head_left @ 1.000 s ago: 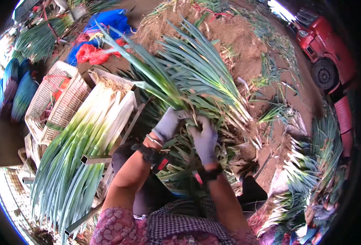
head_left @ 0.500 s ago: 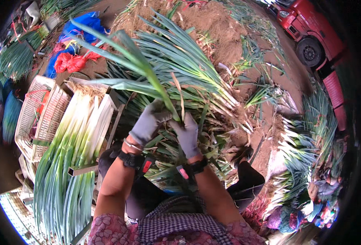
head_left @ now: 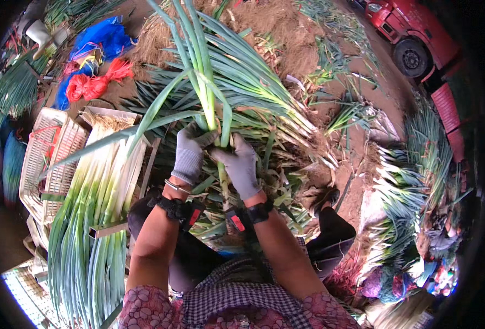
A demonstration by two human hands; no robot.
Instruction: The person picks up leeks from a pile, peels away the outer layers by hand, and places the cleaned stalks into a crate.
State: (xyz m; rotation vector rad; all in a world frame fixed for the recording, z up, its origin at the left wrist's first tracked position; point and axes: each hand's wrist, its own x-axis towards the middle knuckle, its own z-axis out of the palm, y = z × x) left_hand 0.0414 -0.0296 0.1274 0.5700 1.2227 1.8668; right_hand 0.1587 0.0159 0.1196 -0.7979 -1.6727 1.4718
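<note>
Gripping a single leek (head_left: pixel 207 82) with both gloved hands, you've got it standing almost upright in front of you, its long green leaves fanning up toward the top of the view. Your left hand (head_left: pixel 190 153) has its fingers (head_left: pixel 197 136) curled tight round the stalk from the left, and your right hand (head_left: pixel 238 164) is wrapped on it just beside and slightly lower, fingers pressed together around the pale part. The two gloves nearly touch. I can't quite tell whether your right thumb is on the stalk or on a loose leaf, as it's buried in greenery.

Behind your hands there's a big loose heap of leeks (head_left: pixel 264 104) lying on the dirt ground (head_left: pixel 286 44), leaves pointing up and left. To your left sits a neat trimmed stack of leeks (head_left: pixel 97 208), white ends away from you, in a frame next to a pale plastic crate (head_left: pixel 48 159). Further back on the left are a red mesh bag (head_left: pixel 97 82) and a blue sack (head_left: pixel 108 38). A red truck (head_left: pixel 418 38) is parked top right, and more leek bundles (head_left: pixel 407 186) lie along the right side. Your knees and dark shoe (head_left: pixel 324 197) show below.
</note>
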